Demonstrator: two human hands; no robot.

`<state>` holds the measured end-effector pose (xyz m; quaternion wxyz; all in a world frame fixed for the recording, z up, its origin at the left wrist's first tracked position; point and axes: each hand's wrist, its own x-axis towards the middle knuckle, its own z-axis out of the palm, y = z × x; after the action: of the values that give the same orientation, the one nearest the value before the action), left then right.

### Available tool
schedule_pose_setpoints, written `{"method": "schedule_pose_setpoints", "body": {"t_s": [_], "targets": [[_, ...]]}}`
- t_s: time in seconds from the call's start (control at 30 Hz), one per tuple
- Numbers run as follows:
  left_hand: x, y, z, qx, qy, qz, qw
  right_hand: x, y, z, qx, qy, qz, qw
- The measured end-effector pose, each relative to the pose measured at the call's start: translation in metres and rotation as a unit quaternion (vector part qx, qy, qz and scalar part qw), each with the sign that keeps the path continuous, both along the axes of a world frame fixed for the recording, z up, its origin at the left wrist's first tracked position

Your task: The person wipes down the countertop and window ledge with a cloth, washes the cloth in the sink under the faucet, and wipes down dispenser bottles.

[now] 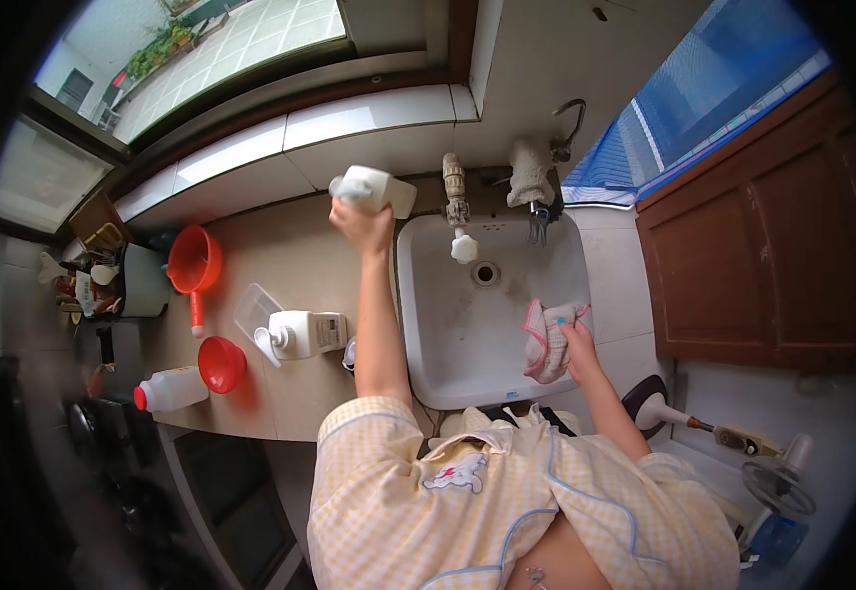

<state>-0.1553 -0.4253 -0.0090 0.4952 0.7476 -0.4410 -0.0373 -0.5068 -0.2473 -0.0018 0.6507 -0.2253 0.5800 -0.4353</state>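
Note:
My left hand (362, 224) is closed around the top part of a white bottle (393, 196) behind the counter's middle, by the sink's back left corner. The bottle's cap end points left, and its label is not visible. My right hand (577, 346) grips a greyish-white cleaning cloth (549, 356) with a pink edge, over the right side of the white sink (420, 324). The cloth hangs bunched from my fingers. Below my left hand, a second white pump bottle (308, 334) stands on the counter, left of my forearm.
A white-handled tap (457, 206) and a cloth-wrapped tap (531, 182) overhang the sink's back. On the counter are a red dipper (195, 262), a red bowl (221, 365), a red-capped bottle (174, 390), a clear tray (254, 307) and a utensil holder (143, 280). A brown cabinet (762, 236) stands right.

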Motion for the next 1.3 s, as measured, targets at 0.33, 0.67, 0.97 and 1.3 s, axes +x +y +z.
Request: {"method": "schedule_pose_setpoints", "body": {"t_s": [0.33,0.67,0.97,1.3], "targets": [[0.014,0.075,0.024,0.059,0.017,0.375,0.925,0.037,-0.033,0.031,-0.058,-0.045,0.057,0.996],[-0.096,0.132,0.048,-0.129,0.368,-0.12,0.913,0.088,-0.083,0.093,-0.101,-0.096,0.243,0.96],[-0.068,0.127,0.052,0.062,0.439,-0.353,0.824,0.133,-0.159,0.088,-0.265,0.177,0.371,0.872],[-0.027,0.078,0.035,-0.38,0.602,0.038,0.701,0.179,-0.235,0.029,-0.438,0.318,0.327,0.775]]}}
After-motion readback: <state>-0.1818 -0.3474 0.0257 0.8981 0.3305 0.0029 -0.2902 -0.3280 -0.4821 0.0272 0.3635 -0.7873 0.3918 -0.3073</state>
